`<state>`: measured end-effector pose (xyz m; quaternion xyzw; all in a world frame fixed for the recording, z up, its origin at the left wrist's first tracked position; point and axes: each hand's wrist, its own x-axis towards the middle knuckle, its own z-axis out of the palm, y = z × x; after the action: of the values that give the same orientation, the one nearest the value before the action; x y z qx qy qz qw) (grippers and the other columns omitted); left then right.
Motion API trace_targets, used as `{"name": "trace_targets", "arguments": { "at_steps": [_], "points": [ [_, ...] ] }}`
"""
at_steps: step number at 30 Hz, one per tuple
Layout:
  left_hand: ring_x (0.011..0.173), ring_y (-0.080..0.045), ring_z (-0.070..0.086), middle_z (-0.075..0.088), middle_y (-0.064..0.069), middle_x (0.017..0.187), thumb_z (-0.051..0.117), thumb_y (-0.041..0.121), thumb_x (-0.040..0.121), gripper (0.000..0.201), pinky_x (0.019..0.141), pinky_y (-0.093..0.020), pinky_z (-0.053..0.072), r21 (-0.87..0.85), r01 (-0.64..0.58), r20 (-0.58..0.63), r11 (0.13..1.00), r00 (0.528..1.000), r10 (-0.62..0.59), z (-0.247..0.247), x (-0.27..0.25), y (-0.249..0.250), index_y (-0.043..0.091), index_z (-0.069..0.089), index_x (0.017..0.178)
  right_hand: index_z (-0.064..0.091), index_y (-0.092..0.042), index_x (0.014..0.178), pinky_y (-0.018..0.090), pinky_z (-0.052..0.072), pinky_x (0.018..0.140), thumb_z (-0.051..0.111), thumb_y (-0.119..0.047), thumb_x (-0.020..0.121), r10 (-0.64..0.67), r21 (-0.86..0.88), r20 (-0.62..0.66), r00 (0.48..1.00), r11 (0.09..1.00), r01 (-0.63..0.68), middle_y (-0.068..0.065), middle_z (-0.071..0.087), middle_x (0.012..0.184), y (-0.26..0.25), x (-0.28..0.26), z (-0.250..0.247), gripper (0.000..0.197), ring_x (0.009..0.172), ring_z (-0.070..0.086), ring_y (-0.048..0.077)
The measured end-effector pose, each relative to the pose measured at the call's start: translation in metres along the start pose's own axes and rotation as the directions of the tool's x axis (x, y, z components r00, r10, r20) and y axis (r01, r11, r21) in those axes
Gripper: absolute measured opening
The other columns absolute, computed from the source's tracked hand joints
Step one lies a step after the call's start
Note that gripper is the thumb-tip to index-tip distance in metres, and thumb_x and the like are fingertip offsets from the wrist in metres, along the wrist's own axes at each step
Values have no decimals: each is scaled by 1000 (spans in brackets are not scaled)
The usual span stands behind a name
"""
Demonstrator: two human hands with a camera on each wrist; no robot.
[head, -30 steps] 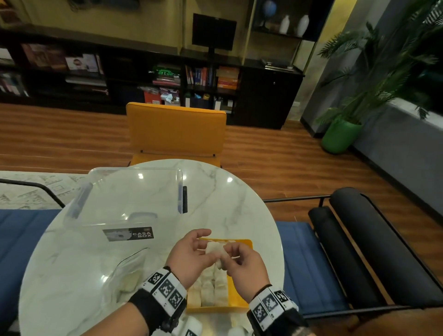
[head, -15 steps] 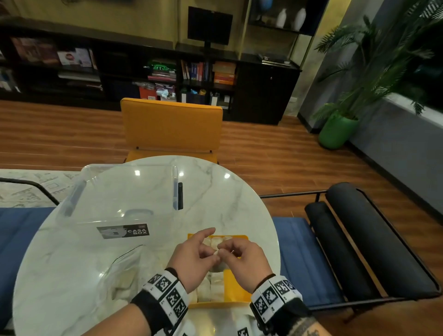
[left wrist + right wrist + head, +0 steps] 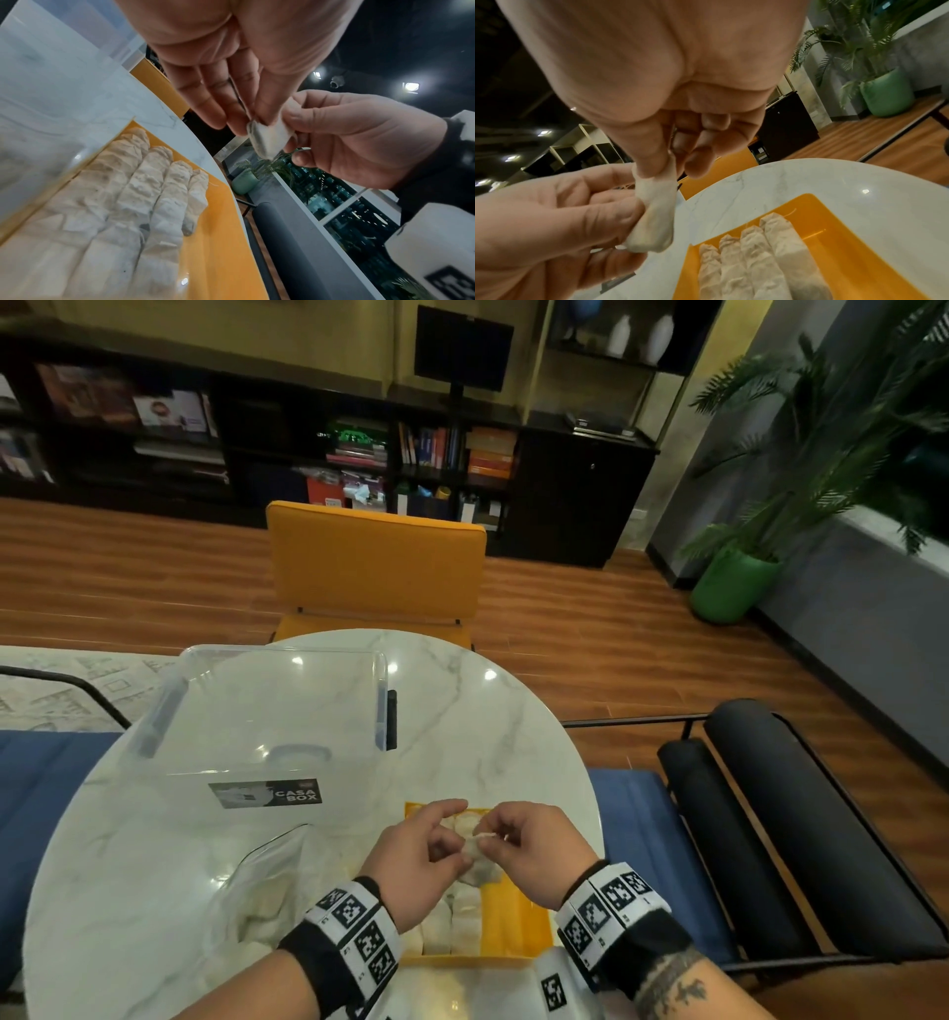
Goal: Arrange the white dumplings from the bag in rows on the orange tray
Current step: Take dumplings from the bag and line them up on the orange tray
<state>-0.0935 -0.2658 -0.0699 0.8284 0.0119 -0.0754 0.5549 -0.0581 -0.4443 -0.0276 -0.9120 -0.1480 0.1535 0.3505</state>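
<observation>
A round white marble-patterned worktop (image 3: pixel 462 711) carries everything. At its far left stands a large clear plastic storage box (image 3: pixel 267 711) with a dark label on its near wall. A crumpled clear plastic bag (image 3: pixel 262 886) lies nearer, left of the hands, with pale lumps inside. At the near right edge of the worktop sits the flat rectangular orange tray (image 3: pixel 513 916), and on it white wrinkled dumplings (image 3: pixel 154 182) lie touching side by side in rows against the tray's left side, while its right part is bare orange.

Above the tray, both hands meet on one small white dumpling (image 3: pixel 654 215), held clear of the rows. The left hand (image 3: pixel 416 860) pinches its lower end between thumb and curled fingers (image 3: pixel 613 215). The right hand (image 3: pixel 534 850) pinches its upper end between thumb and forefinger, its other fingers (image 3: pixel 706 146) curled in towards the palm. Both wrists wear black bands with black-and-white square markers (image 3: pixel 359 932).
</observation>
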Motion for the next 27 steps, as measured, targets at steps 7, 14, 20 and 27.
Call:
{"name": "trace_targets", "arguments": {
  "at_steps": [7,14,20,27],
  "points": [
    [101,-4,57,53,11,128,60,25,92,34,94,-19,45,294,123,-84,948,991,-102,-15,11,-42,29,57,125,66,-31,89,27,54,75,65,-32,89,180,-253,-15,984,951,-178,-10,67,87,31,23,-11,2,81,63,10],
    [127,-14,48,41,1,144,59,20,89,63,106,-23,38,413,261,-15,873,960,-280,-18,16,-62,30,34,146,71,-23,100,32,55,86,74,-26,84,329,-557,349,878,826,-88,-1,68,104,56,38,19,16,95,65,20],
    [119,-15,57,59,0,132,56,21,91,61,99,-23,43,397,292,11,870,946,-323,-18,17,-65,33,33,146,68,-26,93,31,53,85,71,-25,87,362,-594,305,881,795,-121,-4,64,93,70,59,36,7,92,64,20],
    [113,-14,59,62,4,125,57,24,90,61,97,-23,45,371,316,-4,873,941,-339,-18,15,-68,38,33,144,71,-28,96,32,55,85,65,-28,88,383,-626,205,901,758,-180,-2,67,102,79,75,42,10,93,65,21]
  ]
}}
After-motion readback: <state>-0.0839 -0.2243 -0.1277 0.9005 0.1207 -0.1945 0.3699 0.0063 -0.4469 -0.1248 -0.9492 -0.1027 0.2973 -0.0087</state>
